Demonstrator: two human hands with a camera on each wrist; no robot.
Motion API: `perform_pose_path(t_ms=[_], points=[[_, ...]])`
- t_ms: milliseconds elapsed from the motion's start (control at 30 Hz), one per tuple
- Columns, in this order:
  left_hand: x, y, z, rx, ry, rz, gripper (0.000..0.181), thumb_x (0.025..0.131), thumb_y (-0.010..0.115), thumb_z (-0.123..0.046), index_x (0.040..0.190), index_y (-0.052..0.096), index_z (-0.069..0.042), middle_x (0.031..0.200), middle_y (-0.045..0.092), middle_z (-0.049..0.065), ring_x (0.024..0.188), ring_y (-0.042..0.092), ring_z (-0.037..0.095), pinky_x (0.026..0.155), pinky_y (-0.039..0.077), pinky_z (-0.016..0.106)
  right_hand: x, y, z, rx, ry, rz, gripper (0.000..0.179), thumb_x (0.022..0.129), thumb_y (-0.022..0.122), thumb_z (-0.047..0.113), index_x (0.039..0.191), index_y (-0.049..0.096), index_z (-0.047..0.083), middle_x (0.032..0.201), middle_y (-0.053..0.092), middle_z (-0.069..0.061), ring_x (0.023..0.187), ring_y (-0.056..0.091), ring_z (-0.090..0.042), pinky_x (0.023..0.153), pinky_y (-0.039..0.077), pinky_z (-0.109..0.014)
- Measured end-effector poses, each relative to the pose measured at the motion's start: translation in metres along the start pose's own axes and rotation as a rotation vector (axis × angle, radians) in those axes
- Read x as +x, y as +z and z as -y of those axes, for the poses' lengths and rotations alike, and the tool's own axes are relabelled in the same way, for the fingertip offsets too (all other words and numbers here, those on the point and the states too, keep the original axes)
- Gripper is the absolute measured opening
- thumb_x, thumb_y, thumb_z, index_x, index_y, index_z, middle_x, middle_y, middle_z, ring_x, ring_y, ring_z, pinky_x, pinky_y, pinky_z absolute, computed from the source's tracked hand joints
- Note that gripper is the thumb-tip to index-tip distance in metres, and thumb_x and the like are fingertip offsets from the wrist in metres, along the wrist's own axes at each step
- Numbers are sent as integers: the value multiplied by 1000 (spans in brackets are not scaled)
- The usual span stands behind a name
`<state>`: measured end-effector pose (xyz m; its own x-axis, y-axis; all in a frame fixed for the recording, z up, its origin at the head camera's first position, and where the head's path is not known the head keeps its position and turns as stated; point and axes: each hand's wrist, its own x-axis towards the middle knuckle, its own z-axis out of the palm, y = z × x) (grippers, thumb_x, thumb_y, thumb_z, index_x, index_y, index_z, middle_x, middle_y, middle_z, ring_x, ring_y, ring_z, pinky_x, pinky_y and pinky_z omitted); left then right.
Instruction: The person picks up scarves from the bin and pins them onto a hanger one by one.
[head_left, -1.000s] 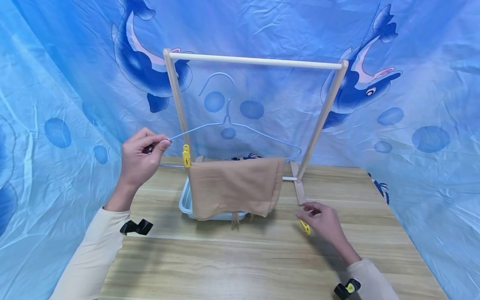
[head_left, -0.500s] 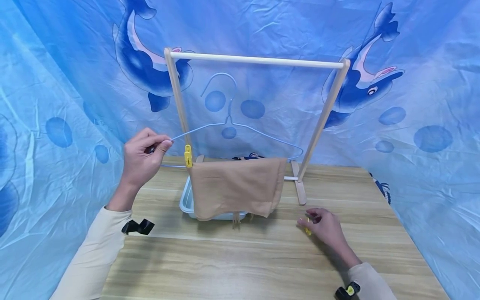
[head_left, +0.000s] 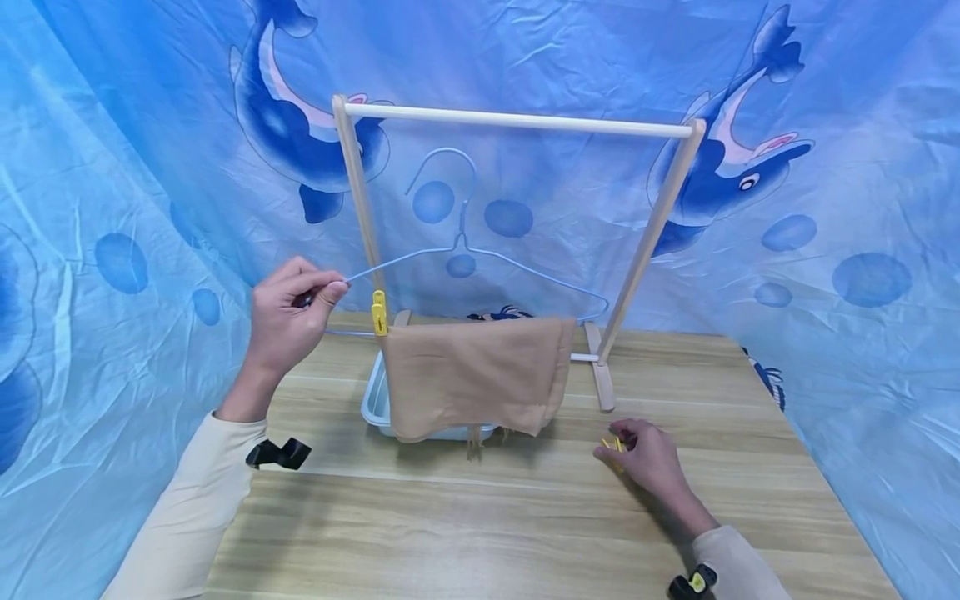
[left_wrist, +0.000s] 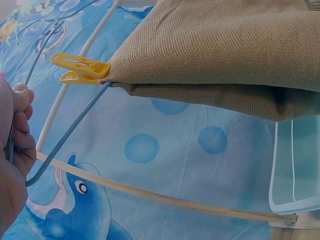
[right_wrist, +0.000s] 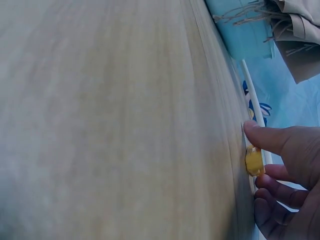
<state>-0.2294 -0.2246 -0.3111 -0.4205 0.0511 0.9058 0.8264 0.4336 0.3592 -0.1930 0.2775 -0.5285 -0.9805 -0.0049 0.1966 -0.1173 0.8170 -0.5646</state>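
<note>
A tan folded cloth (head_left: pixel 480 375) hangs over the lower bar of a light-blue wire hanger (head_left: pixel 528 268). One yellow clothespin (head_left: pixel 379 313) clips the cloth's left corner to the bar, seen closer as a yellow clothespin (left_wrist: pixel 81 68) in the left wrist view. My left hand (head_left: pixel 294 317) pinches the hanger's left end and keeps it raised in front of the rack. Low at the tabletop on the right, my right hand (head_left: pixel 651 457) has thumb and fingers around a second yellow clothespin (right_wrist: pixel 254 161). Its fingers partly cover that clothespin in the head view.
A wooden rack with a white top rail (head_left: pixel 517 122) stands behind the hanger. Under the cloth sits a light-blue plastic basin (head_left: pixel 372 408) on the wood-grain table (head_left: pixel 450 533). Blue dolphin-print sheeting (head_left: pixel 847 350) surrounds the back and sides.
My right hand has come down around the loose clothespin, which has turned between the fingers. My left hand keeps its hold on the hanger; the whole view has drifted slightly.
</note>
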Motion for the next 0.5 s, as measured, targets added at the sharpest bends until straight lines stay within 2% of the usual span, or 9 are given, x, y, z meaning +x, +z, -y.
perform_pose_path(t_ms=[233, 367, 500], points=[[-1, 1, 1, -7, -12, -6, 12, 77, 77, 20, 86, 74, 14, 72, 58, 14, 65, 43, 4, 57, 30, 14, -1, -1, 2, 15, -37, 5, 37, 78, 90, 26, 107, 76, 6, 80, 62, 2, 73, 53, -12, 64, 44, -28], [-1, 0, 1, -11, -13, -5, 8, 80, 77, 16, 85, 73, 16, 73, 58, 14, 64, 43, 4, 57, 30, 14, -1, -6, 6, 14, -86, 21, 42, 81, 88, 23, 117, 74, 4, 86, 63, 0, 76, 55, -13, 64, 45, -27], [0, -1, 1, -10, -13, -6, 8, 80, 78, 16, 85, 72, 16, 72, 58, 14, 64, 42, 4, 57, 29, 14, 2, -16, 13, 63, -156, 26, 42, 84, 86, 17, 121, 73, 1, 92, 66, -4, 80, 60, -15, 66, 51, -28]])
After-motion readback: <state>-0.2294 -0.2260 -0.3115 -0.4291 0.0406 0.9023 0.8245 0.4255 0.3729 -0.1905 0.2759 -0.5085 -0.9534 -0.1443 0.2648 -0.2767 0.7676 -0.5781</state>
